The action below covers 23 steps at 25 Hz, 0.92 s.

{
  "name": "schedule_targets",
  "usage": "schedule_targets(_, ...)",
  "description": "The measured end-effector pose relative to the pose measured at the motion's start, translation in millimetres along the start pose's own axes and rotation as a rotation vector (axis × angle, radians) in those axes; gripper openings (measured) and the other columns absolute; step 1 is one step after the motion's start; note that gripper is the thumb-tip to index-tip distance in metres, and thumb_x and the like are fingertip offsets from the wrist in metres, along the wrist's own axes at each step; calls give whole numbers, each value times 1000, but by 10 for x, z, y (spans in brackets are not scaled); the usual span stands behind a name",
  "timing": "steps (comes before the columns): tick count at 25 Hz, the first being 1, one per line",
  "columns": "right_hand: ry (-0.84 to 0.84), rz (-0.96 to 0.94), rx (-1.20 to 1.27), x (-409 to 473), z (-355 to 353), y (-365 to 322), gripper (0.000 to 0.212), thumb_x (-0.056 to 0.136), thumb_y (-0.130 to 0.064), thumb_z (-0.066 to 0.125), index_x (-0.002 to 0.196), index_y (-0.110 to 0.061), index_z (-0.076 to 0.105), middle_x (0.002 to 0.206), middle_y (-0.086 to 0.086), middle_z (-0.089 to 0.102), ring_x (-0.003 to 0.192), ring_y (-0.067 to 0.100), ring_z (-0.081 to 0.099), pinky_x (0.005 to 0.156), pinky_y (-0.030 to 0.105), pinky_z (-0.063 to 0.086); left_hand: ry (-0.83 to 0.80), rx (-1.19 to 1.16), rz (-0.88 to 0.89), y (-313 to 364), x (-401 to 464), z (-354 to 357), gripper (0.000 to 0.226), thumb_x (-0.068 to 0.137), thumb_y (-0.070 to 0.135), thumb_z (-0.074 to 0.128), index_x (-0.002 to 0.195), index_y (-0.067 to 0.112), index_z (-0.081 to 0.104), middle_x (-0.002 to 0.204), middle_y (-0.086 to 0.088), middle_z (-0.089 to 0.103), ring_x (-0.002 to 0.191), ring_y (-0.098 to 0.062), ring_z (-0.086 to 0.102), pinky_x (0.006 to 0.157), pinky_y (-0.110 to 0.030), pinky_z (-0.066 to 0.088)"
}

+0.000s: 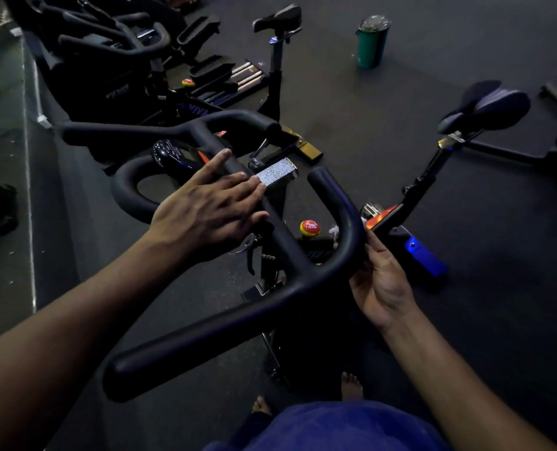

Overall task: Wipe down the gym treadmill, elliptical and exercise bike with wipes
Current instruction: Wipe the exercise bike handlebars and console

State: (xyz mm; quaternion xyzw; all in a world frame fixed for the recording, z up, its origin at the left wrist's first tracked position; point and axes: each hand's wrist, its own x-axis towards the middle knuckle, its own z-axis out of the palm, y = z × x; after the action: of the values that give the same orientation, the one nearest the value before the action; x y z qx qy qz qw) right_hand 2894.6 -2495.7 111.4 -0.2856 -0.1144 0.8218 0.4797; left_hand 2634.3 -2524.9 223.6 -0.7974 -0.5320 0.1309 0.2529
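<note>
I stand at the front of an exercise bike with a black looped handlebar (pixel 270 307). My left hand (pixel 205 206) lies flat on the handlebar's middle bar, fingers straight and reaching toward a speckled metal block (pixel 277 172). My right hand (pixel 381 281) curls round the outside of the handlebar's right bend, palm toward me, with the fingertips hidden behind the bar. A pale scrap of wipe (pixel 334 230) peeks out inside the loop beside that bend. The bike's saddle (pixel 488 105) is at the far right and its red knob (pixel 309 227) sits below the bar.
A second bike with a black saddle (pixel 278 17) and a dark elliptical (pixel 107 60) stand beyond, to the left. A green bin (pixel 371 43) is on the dark floor at the back. My bare feet (pixel 352 384) are by the bike's base.
</note>
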Motion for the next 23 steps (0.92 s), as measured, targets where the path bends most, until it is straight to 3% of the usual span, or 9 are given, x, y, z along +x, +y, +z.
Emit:
schedule_targets(4, 211, -101, 8, -302, -1, 278, 32, 79, -3, 59, 96, -19, 80, 101, 3, 75, 86, 11, 73, 74, 21, 60, 52, -30, 70, -27, -82, 71, 62, 108, 45, 24, 147, 4, 49, 148, -13, 54, 134, -26, 56, 126, -51, 14)
schedule_targets(11, 417, -268, -98, -717, 291, 814, 29, 96, 6, 47, 90, -14, 67, 74, -2, 70, 70, 9, 64, 65, 19, 57, 120, -46, 184, -104, -87, 169, 65, 102, 41, 25, 143, -1, 53, 143, -19, 58, 130, -32, 58, 123, -46, 16)
schedule_targets(15, 526, -364, -17, -507, 444, 728, 29, 99, 6, 43, 93, -11, 66, 68, -1, 71, 65, 12, 67, 58, 21, 56, 160, -95, 300, -209, -122, 181, 65, 98, 38, 24, 141, 0, 56, 140, -19, 61, 128, -30, 61, 121, -49, 28)
schedule_targets(17, 537, -397, 3, -487, 471, 769, 27, 97, 8, 46, 101, -9, 67, 75, 2, 72, 70, 15, 66, 62, 23, 57, 245, -104, 358, -294, -195, 199, 59, 96, 32, 32, 139, 1, 58, 139, -17, 62, 132, -30, 58, 121, -54, 22)
schedule_targets(20, 545, -419, -91, -680, 495, 1016, 31, 97, 10, 44, 95, -12, 66, 71, -3, 70, 68, 10, 64, 61, 19, 57, 423, -111, 359, -521, -371, 238, 44, 99, 25, 45, 133, 5, 64, 141, -15, 61, 143, -34, 45, 123, -63, 9)
schedule_targets(23, 562, -405, -182, -879, 592, 1301, 34, 100, 7, 41, 95, -14, 68, 76, -3, 70, 70, 5, 65, 67, 19, 55, 470, -139, 341, -632, -485, 220, 43, 100, 26, 50, 135, 6, 63, 141, -12, 62, 143, -33, 45, 122, -65, 9)
